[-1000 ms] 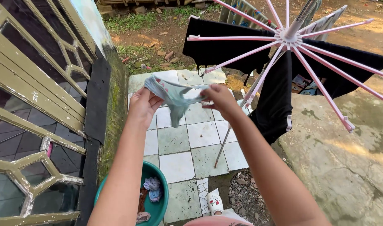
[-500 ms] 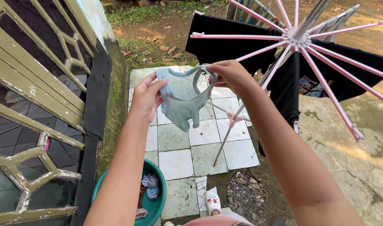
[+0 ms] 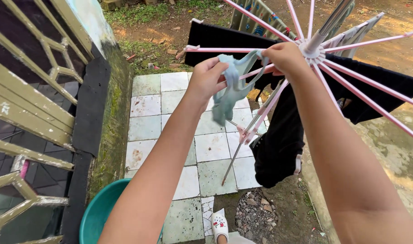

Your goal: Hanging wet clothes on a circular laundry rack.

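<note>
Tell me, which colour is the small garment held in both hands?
Pale blue-green; the small garment shows best in the head view.

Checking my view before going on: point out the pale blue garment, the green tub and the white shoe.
pale blue garment [image 3: 229,92], head view, hanging middle fold.
green tub [image 3: 96,212], head view, left rim.
white shoe [image 3: 219,223], head view, its top.

No package, label, sign or screen showed anywhere in the view, neither near the hands nor farther off in the yard.
</note>
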